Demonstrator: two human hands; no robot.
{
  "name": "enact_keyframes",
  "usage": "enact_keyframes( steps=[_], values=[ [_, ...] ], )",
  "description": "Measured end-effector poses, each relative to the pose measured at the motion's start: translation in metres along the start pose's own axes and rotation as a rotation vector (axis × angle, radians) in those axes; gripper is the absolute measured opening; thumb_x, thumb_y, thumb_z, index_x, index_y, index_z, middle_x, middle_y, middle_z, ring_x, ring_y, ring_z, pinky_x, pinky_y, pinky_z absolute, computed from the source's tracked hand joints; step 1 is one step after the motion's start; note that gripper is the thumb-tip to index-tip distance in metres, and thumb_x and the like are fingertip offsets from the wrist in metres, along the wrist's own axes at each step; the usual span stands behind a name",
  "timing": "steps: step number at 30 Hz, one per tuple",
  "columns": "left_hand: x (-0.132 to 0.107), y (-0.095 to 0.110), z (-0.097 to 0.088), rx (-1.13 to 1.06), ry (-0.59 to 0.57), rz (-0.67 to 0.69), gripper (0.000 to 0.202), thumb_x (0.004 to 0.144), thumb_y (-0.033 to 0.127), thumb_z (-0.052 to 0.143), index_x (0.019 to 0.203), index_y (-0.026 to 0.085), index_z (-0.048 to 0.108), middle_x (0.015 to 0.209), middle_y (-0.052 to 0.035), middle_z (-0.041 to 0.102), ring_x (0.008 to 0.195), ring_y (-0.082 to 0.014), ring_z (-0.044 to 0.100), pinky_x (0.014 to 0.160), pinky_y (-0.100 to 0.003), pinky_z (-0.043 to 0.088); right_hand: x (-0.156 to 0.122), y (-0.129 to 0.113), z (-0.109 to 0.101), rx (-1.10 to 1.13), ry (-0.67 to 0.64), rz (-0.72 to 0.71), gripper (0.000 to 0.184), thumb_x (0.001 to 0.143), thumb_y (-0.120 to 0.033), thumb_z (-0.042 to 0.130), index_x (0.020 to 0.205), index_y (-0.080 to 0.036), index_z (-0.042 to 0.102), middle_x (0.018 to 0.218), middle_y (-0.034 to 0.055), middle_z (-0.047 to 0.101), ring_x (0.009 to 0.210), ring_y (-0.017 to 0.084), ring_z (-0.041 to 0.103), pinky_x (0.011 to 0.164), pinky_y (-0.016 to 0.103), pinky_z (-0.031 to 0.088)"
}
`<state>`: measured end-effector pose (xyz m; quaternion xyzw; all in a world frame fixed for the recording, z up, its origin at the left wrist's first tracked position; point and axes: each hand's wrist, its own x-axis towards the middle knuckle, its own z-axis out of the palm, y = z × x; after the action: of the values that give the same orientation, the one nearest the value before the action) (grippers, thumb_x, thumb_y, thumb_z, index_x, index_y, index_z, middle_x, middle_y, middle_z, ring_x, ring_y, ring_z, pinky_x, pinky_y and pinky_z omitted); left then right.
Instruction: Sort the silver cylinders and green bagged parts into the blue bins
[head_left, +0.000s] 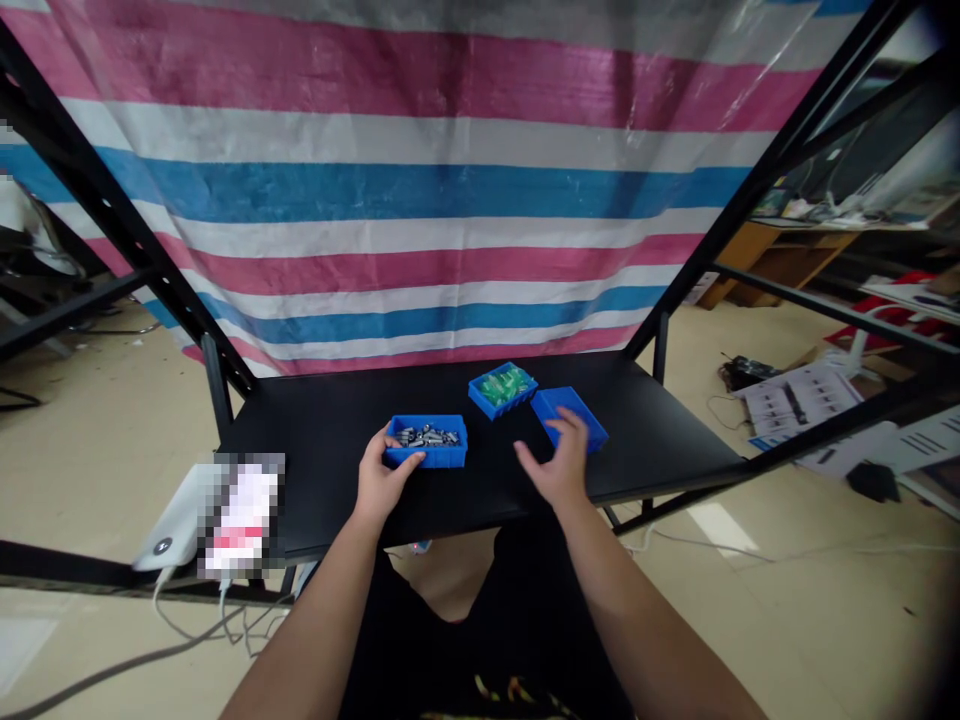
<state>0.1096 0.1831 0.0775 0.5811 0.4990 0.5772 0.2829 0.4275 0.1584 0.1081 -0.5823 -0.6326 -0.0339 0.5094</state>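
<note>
My left hand [382, 475] grips the left end of a blue plastic bin [448, 458], thumb along its front wall and fingers at its left side. Small silvery metal parts [427, 437], which look like bolts, lie inside it. My right hand [561, 462] is held open with thumb and fingers apart, slightly blurred. Behind its fingers is a second blue bin [592, 425], its inside partly covered by the hand; I cannot tell whether they touch. Farther back, between the two, a third blue bin [495, 408] holds green and clear small pieces [505, 384].
The bins stand on a black table [315, 420] in a black metal frame. A striped plastic sheet [420, 190] hangs behind it. At the left edge lie a white power bank [176, 520] and a pixelated phone-like object [244, 515], with cables hanging down.
</note>
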Motion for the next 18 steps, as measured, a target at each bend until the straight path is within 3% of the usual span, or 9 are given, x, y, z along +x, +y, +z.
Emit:
enact_keyframes(
  steps=[3, 5, 7, 12, 18],
  values=[
    [-0.001, 0.005, 0.001, -0.048, -0.004, -0.017, 0.038, 0.07, 0.041, 0.084, 0.083, 0.023, 0.053, 0.124, -0.0093, 0.066, 0.131, -0.0326, 0.054, 0.11, -0.048, 0.04, -0.008, -0.033, 0.025, 0.271, -0.455, -0.139, 0.079, 0.071, -0.042, 0.085, 0.138, -0.026, 0.047, 0.156, 0.0165, 0.032, 0.145, 0.037, 0.036, 0.116, 0.059, 0.035],
    [-0.003, 0.009, 0.001, -0.039, -0.018, -0.006, 0.039, 0.068, 0.041, 0.085, 0.083, 0.023, 0.054, 0.121, -0.0087, 0.067, 0.129, -0.0328, 0.056, 0.109, -0.048, 0.041, -0.012, -0.047, 0.044, 0.376, -0.598, -0.132, 0.095, 0.069, -0.045, 0.088, 0.147, -0.028, 0.037, 0.161, 0.0163, 0.027, 0.149, 0.036, 0.031, 0.118, 0.057, 0.034],
    [-0.005, 0.013, 0.0, -0.024, -0.018, -0.012, 0.043, 0.065, 0.041, 0.087, 0.088, 0.023, 0.055, 0.119, -0.0082, 0.068, 0.124, -0.0323, 0.059, 0.106, -0.047, 0.044, -0.014, -0.054, 0.062, 0.43, -0.613, -0.08, 0.094, 0.07, -0.045, 0.087, 0.147, -0.027, 0.037, 0.162, 0.0167, 0.026, 0.149, 0.034, 0.032, 0.118, 0.056, 0.034],
    [-0.007, 0.016, 0.001, 0.004, 0.096, -0.106, 0.067, 0.058, 0.04, 0.092, 0.108, 0.025, 0.051, 0.12, -0.0086, 0.065, 0.105, -0.0284, 0.066, 0.096, -0.047, 0.052, -0.007, -0.058, 0.09, 0.494, -0.512, 0.04, 0.053, 0.08, -0.043, 0.079, 0.123, -0.025, 0.054, 0.154, 0.0147, 0.043, 0.141, 0.03, 0.046, 0.118, 0.052, 0.036],
    [-0.007, 0.014, -0.002, -0.025, 0.227, 0.004, 0.068, 0.066, 0.039, 0.088, 0.121, 0.023, 0.051, 0.129, -0.0112, 0.055, 0.125, -0.0316, 0.057, 0.105, -0.049, 0.047, -0.001, -0.064, 0.109, 0.601, -0.562, 0.061, 0.044, 0.082, -0.046, 0.076, 0.115, -0.024, 0.058, 0.148, 0.0138, 0.052, 0.136, 0.027, 0.053, 0.113, 0.048, 0.042]
  ],
)
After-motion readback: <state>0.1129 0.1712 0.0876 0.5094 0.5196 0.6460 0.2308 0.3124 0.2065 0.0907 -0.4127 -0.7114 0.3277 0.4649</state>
